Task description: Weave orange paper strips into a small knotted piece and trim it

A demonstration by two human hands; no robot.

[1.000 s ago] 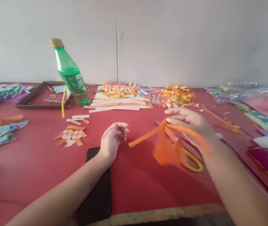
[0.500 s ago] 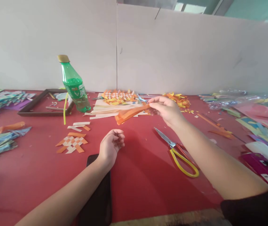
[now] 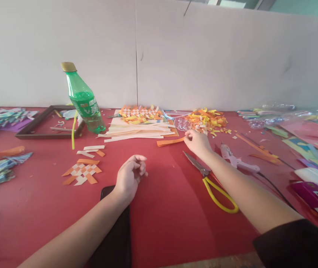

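My right hand (image 3: pixel 198 143) pinches the right end of a small bundle of orange paper strips (image 3: pixel 170 142), held low over the red table. My left hand (image 3: pixel 132 174) rests beside the phone, fingers loosely curled and slightly apart, with nothing in it. To its left lies a small woven piece of orange and white paper (image 3: pixel 83 172), loose strip ends sticking out. Scissors with yellow handles (image 3: pixel 220 197) lie below my right wrist, blades pointing up and left. Pale paper strips (image 3: pixel 139 131) are spread behind the orange bundle.
A green bottle (image 3: pixel 85 102) stands by a dark frame (image 3: pixel 25 131). A black phone (image 3: pixel 117 238) is under my left forearm. Yellow and orange paper scraps (image 3: pixel 207 120) are heaped at the back. A glue gun (image 3: pixel 237 160) and purple power strip (image 3: pixel 312 199) are at right.
My right hand has come down and toward the table with the orange strips. The glue gun behind my right forearm has come into sight. My left hand has barely moved.
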